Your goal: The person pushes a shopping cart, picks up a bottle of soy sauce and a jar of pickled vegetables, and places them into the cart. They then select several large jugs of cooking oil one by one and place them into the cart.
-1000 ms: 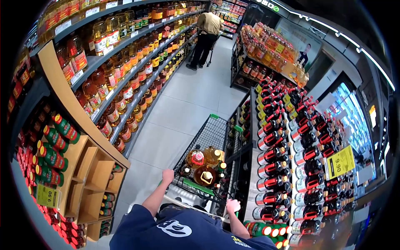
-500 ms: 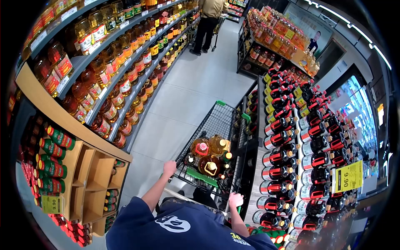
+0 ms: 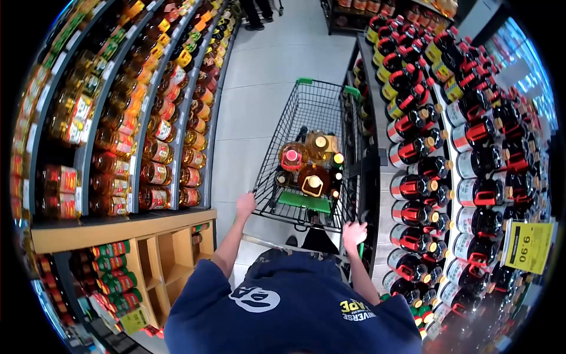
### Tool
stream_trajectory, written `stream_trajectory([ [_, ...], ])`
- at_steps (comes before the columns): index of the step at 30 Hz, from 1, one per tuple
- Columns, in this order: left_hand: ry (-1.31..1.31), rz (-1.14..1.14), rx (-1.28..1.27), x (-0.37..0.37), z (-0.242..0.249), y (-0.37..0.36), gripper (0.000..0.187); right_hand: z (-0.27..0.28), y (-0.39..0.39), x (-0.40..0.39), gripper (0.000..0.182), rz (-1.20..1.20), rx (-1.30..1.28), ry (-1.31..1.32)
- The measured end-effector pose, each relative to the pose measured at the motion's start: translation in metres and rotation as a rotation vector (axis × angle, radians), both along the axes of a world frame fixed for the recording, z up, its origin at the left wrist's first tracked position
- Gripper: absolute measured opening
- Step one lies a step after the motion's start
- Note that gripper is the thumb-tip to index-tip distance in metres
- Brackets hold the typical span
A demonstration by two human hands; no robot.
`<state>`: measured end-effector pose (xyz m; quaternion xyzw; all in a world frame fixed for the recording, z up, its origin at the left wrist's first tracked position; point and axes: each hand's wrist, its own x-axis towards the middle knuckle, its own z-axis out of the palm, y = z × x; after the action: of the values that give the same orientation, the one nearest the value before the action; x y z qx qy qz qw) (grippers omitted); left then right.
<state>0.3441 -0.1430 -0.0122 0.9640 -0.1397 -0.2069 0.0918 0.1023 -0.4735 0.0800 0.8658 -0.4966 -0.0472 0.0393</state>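
A black wire shopping cart (image 3: pixel 277 127) with green corner pieces stands in front of my body. My left hand (image 3: pixel 246 204) is closed on its rear left side. My right hand (image 3: pixel 355 234) is closed on the rear right side, with the fingers partly hidden. Inside the cart, near my end, are large oil bottles: one with a red cap (image 3: pixel 292 156), one with a pale yellow cap (image 3: pixel 320 142), and a darker one with a yellow handle (image 3: pixel 312 185). Several smaller bottles stand along the right wall, including one with a yellow cap (image 3: pixel 338 158).
Shelves of oil bottles (image 3: pixel 159 147) line the left side, ending in a wooden rack (image 3: pixel 174 253) with jars. Close on the right, a display of dark bottles (image 3: pixel 413 183) carries a yellow price sign (image 3: pixel 526 246). A person's legs (image 3: pixel 254 12) show up the aisle floor (image 3: pixel 259 53).
My view has tipped down and turned, so the cart looks straighter and the person ahead shows only as legs. Both hands keep their hold on the cart.
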Motion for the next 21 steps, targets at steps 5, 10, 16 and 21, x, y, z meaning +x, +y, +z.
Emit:
stream_trajectory([
  [5,-0.042,-0.083,0.159,0.044,0.016,-0.022,0.017,0.021,-0.015,0.046,0.032,-0.003,0.056,0.001],
  [10,-0.041,-0.062,0.176,0.076,0.022,-0.043,0.018,0.017,-0.035,0.082,0.030,-0.013,0.031,-0.032],
  [16,-0.017,-0.064,0.178,0.112,0.023,-0.056,0.020,0.011,-0.054,0.117,0.030,0.036,0.016,-0.086],
  [21,0.025,-0.041,0.201,0.136,0.031,-0.070,0.021,0.006,-0.067,0.145,0.030,0.058,0.021,-0.137],
])
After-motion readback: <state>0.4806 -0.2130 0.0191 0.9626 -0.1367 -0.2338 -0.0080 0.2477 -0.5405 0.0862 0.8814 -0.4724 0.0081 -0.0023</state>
